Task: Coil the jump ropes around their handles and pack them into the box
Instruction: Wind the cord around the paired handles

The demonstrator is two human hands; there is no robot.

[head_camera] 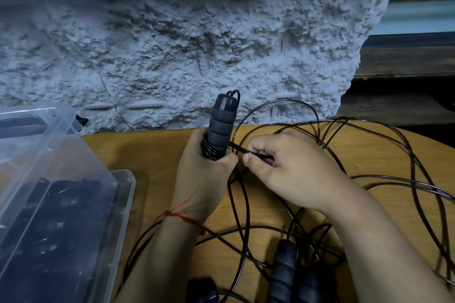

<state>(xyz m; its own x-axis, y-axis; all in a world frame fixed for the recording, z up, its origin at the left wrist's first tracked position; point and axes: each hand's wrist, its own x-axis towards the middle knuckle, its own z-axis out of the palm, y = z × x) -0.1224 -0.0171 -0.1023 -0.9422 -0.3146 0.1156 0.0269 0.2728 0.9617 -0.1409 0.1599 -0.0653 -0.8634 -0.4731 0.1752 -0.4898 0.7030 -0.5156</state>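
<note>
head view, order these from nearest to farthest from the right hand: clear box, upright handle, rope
1. rope, pinched in the right hand
2. upright handle, just left of it, held by the left hand
3. clear box, far left

Matt foam, glossy cord, clear plastic, wood.
The handle (220,128) looks ribbed and matt; the rope (384,179) shines; the box (123,194) is clear plastic; the table (157,155) is smooth wood; the wall (197,44) is rough.

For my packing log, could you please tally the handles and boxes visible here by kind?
Held handle: 1
Loose handles: 3
Clear box: 1
Total: 5
</note>
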